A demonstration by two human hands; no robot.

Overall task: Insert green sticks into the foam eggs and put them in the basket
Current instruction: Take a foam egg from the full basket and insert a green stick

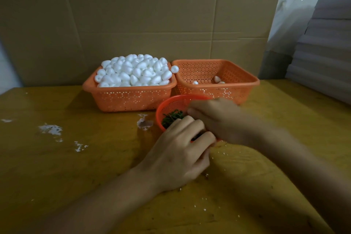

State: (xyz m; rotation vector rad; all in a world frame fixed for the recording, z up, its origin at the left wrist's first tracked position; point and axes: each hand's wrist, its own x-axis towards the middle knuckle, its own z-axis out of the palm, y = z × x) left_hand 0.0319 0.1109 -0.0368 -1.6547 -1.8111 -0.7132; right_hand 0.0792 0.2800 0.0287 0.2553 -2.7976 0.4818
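Note:
A small round red basket [171, 105] holds a pile of green sticks [171, 118] at the table's middle. My left hand [182, 148] lies over its near rim with the fingers curled round the rim; nothing white shows in it. Coming from the right, my right hand [214, 118] reaches down into the same basket, its fingertips just right of the sticks; they are blurred, and I cannot see if they pinch one. Behind on the left, an orange basket [129, 99] is heaped with white foam eggs [134, 71]. The orange basket [237, 81] to its right holds three eggs [217, 80].
One loose egg [174, 69] sits between the two orange baskets. Cardboard sheets [152, 15] wall off the back of the wooden table [76, 167]. A grey stack [326, 53] stands at the right. White scuffs [51, 129] and foam crumbs mark the tabletop.

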